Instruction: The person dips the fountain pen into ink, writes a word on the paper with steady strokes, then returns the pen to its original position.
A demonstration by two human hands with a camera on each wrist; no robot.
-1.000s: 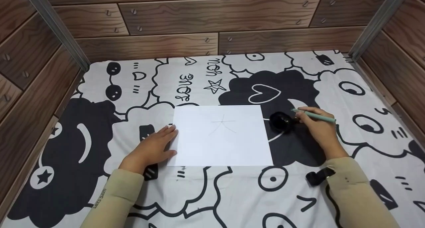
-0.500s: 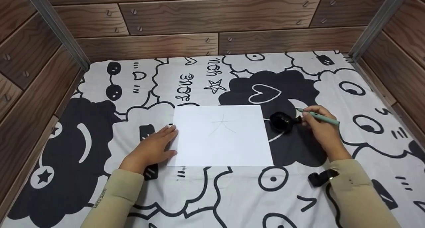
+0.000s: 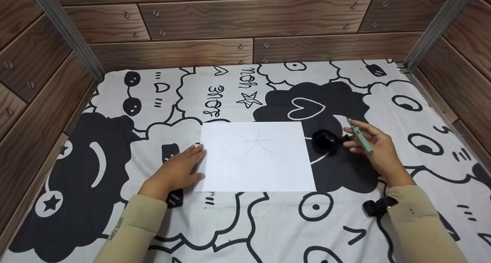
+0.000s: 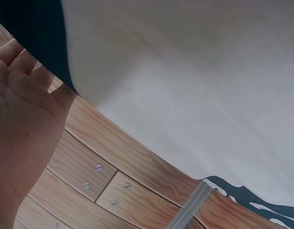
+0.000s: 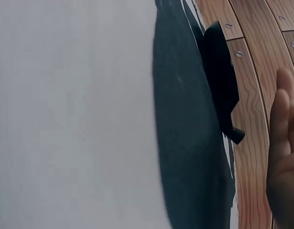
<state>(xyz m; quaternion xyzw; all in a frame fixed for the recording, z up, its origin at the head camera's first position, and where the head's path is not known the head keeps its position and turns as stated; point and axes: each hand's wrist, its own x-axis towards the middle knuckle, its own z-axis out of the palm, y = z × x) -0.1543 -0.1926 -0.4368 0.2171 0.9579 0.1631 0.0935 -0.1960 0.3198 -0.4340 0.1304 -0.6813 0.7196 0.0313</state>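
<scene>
A white sheet of paper (image 3: 257, 171) lies on the patterned cloth, with a thin pencil-like drawing (image 3: 258, 143) of a few crossing strokes on its upper half. My left hand (image 3: 174, 173) rests at the sheet's left edge, fingers straight and fingertips on the paper. In my right hand (image 3: 378, 150), beside the sheet, is a green pen (image 3: 361, 139), held loosely among the fingers with one end pointing up and away. Just left of that hand lies a glossy black, round-bodied thing with a short neck (image 3: 324, 142). The right wrist view shows part of the right hand (image 5: 284, 143) without the pen.
A black-and-white cartoon cloth (image 3: 215, 221) covers the table. Wood-patterned walls (image 3: 245, 17) stand at the back and both sides, with grey metal posts (image 3: 65, 33) at the corners. A black wrist device (image 3: 378, 206) sits by the right sleeve.
My right hand has drawn back slightly to the right, its fingers spreading and the pen turning steeper in its hold. The left hand, paper and black thing stay in place.
</scene>
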